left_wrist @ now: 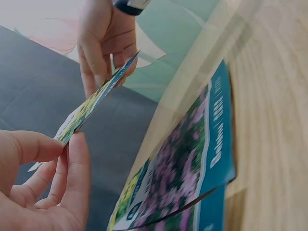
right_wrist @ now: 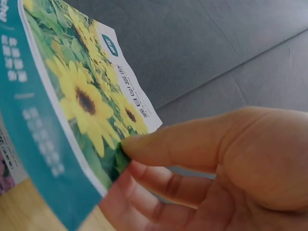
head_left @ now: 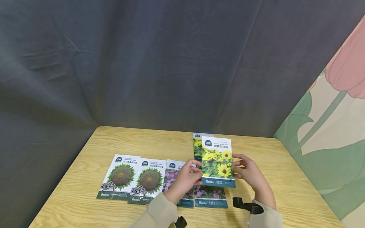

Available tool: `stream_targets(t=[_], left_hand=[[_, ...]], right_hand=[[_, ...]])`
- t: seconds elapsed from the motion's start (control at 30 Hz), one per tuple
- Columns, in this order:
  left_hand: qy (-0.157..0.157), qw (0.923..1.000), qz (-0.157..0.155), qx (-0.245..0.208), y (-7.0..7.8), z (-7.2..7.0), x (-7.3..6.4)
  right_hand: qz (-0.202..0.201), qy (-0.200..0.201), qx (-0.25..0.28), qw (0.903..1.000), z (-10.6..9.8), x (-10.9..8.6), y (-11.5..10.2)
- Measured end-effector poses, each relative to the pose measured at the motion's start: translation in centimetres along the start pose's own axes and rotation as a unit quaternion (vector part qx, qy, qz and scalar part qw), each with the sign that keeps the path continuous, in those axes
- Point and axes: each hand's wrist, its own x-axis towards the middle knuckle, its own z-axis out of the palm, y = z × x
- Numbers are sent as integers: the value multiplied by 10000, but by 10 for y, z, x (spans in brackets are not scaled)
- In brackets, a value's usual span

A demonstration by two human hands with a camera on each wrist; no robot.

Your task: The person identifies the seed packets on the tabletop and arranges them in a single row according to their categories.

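A seed packet with yellow sunflowers (head_left: 218, 160) is held up above the table, front facing the head camera. My left hand (head_left: 186, 177) pinches its left edge between thumb and fingers, as the left wrist view shows. At the opposite edge my right hand (head_left: 251, 172) grips it, thumb (right_wrist: 168, 144) on the printed front and fingers behind. Below it lies a purple-flower seed packet (head_left: 211, 193), partly covered in the head view. Another purple-flower packet (head_left: 168, 177) lies to its left, overlapped by my left hand and forearm. Behind the held packet, a second yellow-flower packet (head_left: 197, 146) is mostly hidden.
Two seed packets with a large green-rimmed sunflower head, one at far left (head_left: 121, 175) and one beside it (head_left: 149, 182), lie on the wooden table (head_left: 137, 142). A dark grey cloth (head_left: 171, 63) hangs behind the table. A flower-patterned wall (head_left: 322, 152) stands at right.
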Motion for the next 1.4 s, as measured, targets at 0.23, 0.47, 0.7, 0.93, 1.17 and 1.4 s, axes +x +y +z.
stream_targets(t=[0.23, 0.47, 0.7, 0.93, 1.17, 1.4], left_hand=[[1, 9998, -98, -171, -8, 18, 2], [29, 9996, -263, -16, -14, 37, 2], [221, 9989, -304, 267, -22, 57, 7], [182, 9974, -490, 505, -25, 74, 6], [166, 9962, -758, 399, -32, 85, 4], [314, 9947, -943, 279, -35, 92, 6]], right_hand=[[268, 303, -192, 9990, -7, 1, 4], [520, 480, -386, 9967, -16, 0, 13], [744, 402, -523, 9950, -27, -1, 23], [1023, 370, -664, 9919, -36, -3, 30], [1156, 329, -745, 9899, -34, -4, 45], [1334, 147, -827, 9875, -32, 1, 58]])
